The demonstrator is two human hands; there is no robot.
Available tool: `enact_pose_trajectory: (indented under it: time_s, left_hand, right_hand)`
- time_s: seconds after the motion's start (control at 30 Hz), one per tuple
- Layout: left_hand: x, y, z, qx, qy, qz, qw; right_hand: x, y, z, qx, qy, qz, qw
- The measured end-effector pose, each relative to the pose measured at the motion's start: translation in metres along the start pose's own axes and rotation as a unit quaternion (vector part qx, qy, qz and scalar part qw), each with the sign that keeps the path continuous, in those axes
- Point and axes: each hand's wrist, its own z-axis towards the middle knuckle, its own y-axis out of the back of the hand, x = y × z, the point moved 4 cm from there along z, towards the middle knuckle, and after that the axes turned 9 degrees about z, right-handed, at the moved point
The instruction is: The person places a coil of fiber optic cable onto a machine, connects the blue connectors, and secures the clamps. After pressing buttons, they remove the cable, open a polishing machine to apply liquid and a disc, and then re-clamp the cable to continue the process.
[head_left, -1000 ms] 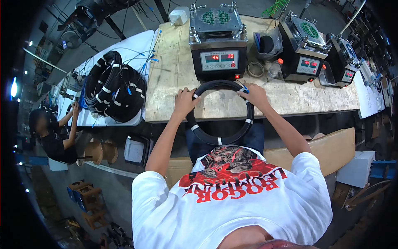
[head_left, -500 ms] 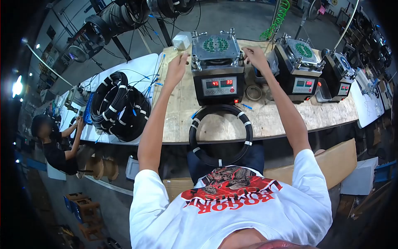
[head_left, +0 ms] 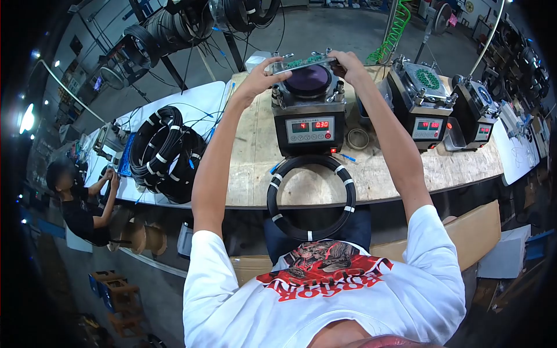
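Note:
Both hands grip a metal plate (head_left: 304, 66) carrying green connector-like pieces, raised and tilted above the nearest polishing machine (head_left: 310, 139). My left hand (head_left: 261, 81) closes on the plate's left edge, and my right hand (head_left: 349, 66) on its right corner. Beneath the plate, the machine's round dark purple pad (head_left: 307, 80) is exposed. Red digits light up the machine's front panel. A coil of black cable (head_left: 272, 200) with white ties lies at the table's front edge, partly overhanging it, with blue tips near the machine.
Two similar machines (head_left: 426, 104) (head_left: 478, 107) stand to the right with plates on top. A round tan ring (head_left: 358, 138) lies on the wooden table (head_left: 246, 168). Bundled black cable coils (head_left: 165, 153) rest on the white table at left, where another person (head_left: 81, 203) works.
My hands have closed on the plate and lifted it off the machine, tilting it and uncovering the purple pad. The panel's digits have changed.

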Motion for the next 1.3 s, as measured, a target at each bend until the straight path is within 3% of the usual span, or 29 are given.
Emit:
enact_pose_trajectory:
  time_s: [0.07, 0.17, 0.27, 0.3, 0.43, 0.53, 0.57, 0.67, 0.77, 0.87, 0.97, 1.07, 1.13, 1.17, 1.23, 1.27, 1.3]
  left_hand:
    - [0.014, 0.000, 0.011, -0.007, -0.028, 0.040, 0.999]
    - [0.021, 0.002, 0.017, -0.091, -0.116, 0.208, 0.967]
    - [0.035, 0.007, 0.030, -0.134, -0.157, 0.285, 0.936]
    - [0.050, 0.005, 0.043, -0.161, -0.221, 0.285, 0.919]
    - [0.068, -0.001, 0.056, -0.151, -0.167, 0.326, 0.918]
    - [0.061, 0.010, 0.051, -0.253, -0.215, 0.285, 0.899]
    - [0.057, 0.011, 0.050, -0.236, -0.191, 0.237, 0.923]
    - [0.091, 0.010, 0.071, -0.234, -0.125, 0.298, 0.917]
    - [0.118, 0.005, 0.082, -0.231, -0.106, 0.131, 0.958]
    - [0.109, 0.008, 0.078, -0.189, -0.043, 0.129, 0.973]
    - [0.134, 0.003, 0.093, -0.178, -0.060, 0.081, 0.979]
    - [0.138, -0.004, 0.092, -0.189, -0.012, 0.023, 0.982]
    - [0.113, -0.009, 0.072, -0.221, 0.038, -0.030, 0.974]
    - [0.082, -0.011, 0.054, -0.281, 0.046, -0.050, 0.957]
    - [0.099, -0.018, 0.067, -0.405, 0.051, -0.138, 0.902]
    - [0.103, -0.019, 0.074, -0.467, -0.020, -0.140, 0.873]
    - [0.082, -0.020, 0.065, -0.480, -0.032, -0.152, 0.863]
  right_hand:
    - [0.004, -0.014, -0.005, -0.031, -0.012, 0.033, 0.999]
    - [0.005, -0.037, -0.006, 0.049, -0.009, 0.049, 0.998]
    - [0.005, -0.064, -0.007, 0.081, 0.011, 0.041, 0.996]
    - [0.006, -0.071, -0.013, 0.085, 0.023, 0.041, 0.995]
    - [0.010, -0.076, -0.022, 0.123, 0.084, 0.031, 0.988]
    - [0.009, -0.064, -0.027, 0.084, 0.191, -0.109, 0.972]
    - [0.007, -0.056, -0.025, 0.065, 0.232, -0.174, 0.955]
    - [-0.003, -0.036, -0.021, 0.036, 0.340, -0.270, 0.900]
    - [-0.009, -0.032, -0.031, 0.001, 0.340, -0.300, 0.891]
    - [-0.009, -0.037, -0.030, -0.017, 0.344, -0.336, 0.877]
    - [-0.008, -0.039, -0.033, -0.031, 0.354, -0.350, 0.867]
    - [-0.009, -0.037, -0.032, -0.035, 0.366, -0.348, 0.862]
    - [-0.009, -0.037, -0.036, -0.031, 0.377, -0.336, 0.863]
    - [-0.008, -0.037, -0.038, -0.034, 0.382, -0.332, 0.861]
    - [-0.007, -0.037, -0.040, -0.039, 0.376, -0.346, 0.859]
    - [-0.009, -0.036, -0.038, -0.035, 0.383, -0.340, 0.858]
    - [-0.012, -0.035, -0.035, -0.029, 0.389, -0.334, 0.858]
